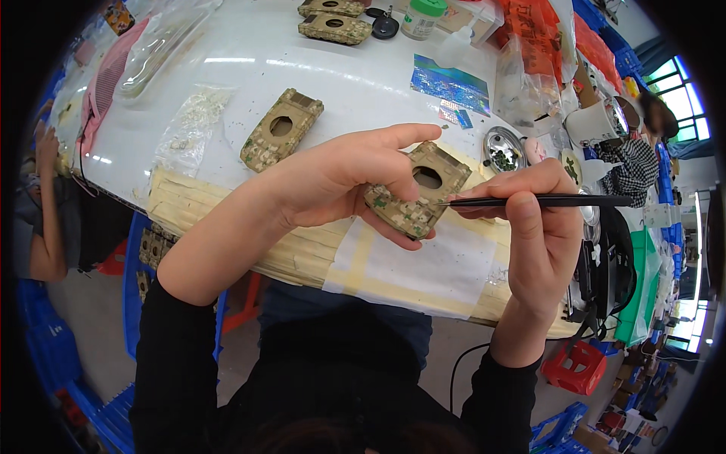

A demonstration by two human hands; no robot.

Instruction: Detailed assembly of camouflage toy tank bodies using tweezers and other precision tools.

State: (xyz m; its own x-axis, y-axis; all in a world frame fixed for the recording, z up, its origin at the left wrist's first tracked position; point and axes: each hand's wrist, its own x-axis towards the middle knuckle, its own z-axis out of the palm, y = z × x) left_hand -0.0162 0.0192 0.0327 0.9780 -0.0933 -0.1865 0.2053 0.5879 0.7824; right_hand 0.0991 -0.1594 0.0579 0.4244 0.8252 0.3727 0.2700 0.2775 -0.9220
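Observation:
My left hand (355, 178) is closed round a camouflage-painted model tank hull (412, 208), tilted, with a round hole in its top. Part of the hull is hidden behind my fingers. In my right hand (541, 234) is a pair of black tweezers (560, 200), their tips at the hull's surface beside my left thumb. Whether the tips pinch anything is too small to tell. A second camouflage hull (283, 130) lies on the white table to the left. Near my right hand stands a round metal dish (503, 150) with small dark green pieces.
Two more hulls (334, 29) lie at the far side by a green-lidded jar (423, 17). A plastic bag of small pale parts (193, 125) lies left. White paper (412, 265) covers the near edge. Red bags (533, 41) are piled far right. Another person's arm (49, 189) shows far left.

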